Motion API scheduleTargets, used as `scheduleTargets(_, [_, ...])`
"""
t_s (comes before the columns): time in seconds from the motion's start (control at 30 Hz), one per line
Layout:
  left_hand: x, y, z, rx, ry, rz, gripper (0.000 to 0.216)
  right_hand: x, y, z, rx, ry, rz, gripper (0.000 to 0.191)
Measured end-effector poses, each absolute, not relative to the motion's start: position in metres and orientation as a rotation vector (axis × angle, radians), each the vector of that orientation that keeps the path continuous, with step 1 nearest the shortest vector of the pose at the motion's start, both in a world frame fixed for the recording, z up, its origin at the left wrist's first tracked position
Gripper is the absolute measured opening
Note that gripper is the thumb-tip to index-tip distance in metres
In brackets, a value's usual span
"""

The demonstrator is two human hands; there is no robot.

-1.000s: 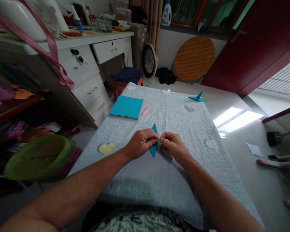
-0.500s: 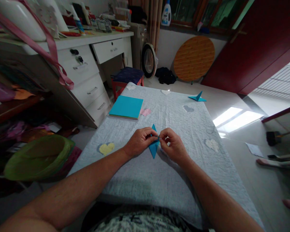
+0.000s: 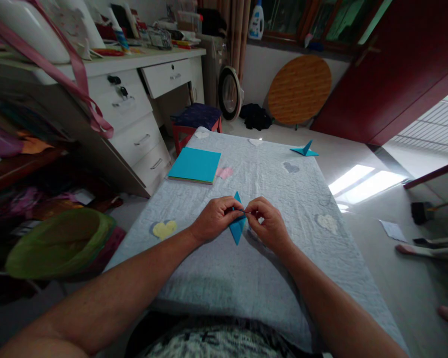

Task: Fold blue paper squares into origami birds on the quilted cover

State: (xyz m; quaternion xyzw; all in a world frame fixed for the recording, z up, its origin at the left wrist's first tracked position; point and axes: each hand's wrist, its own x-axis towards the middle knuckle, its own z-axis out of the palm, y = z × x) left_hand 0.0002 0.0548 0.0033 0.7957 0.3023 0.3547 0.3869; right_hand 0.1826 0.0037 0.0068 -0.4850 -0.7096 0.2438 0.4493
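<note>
A folded blue paper piece [image 3: 238,229], long and pointed at both ends, lies on the grey cloth-covered table [image 3: 269,278] in front of me. My left hand [image 3: 215,217] is closed on its left side, fingers curled over the paper. My right hand [image 3: 266,223] pinches its right edge near the middle with thumb and forefinger. The two hands meet over the paper and hide its centre.
A stack of blue square paper [image 3: 195,165] lies at the table's far left. A finished folded blue shape [image 3: 305,150] sits at the far right edge. A white desk with drawers [image 3: 134,107] and a green bin [image 3: 59,243] stand to the left.
My right hand has shifted slightly up along the paper's edge, its pinch tightening at the fold. The left hand and the paper have barely moved.
</note>
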Motion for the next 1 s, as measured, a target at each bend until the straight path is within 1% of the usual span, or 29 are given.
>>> scheduleTargets(1.0, [0.0021, 0.0507, 0.0070, 2.068, 0.721, 0.935, 0.010, 0.1785, 0.0061, 0.0032, -1.308, -1.752, 0.619, 0.009])
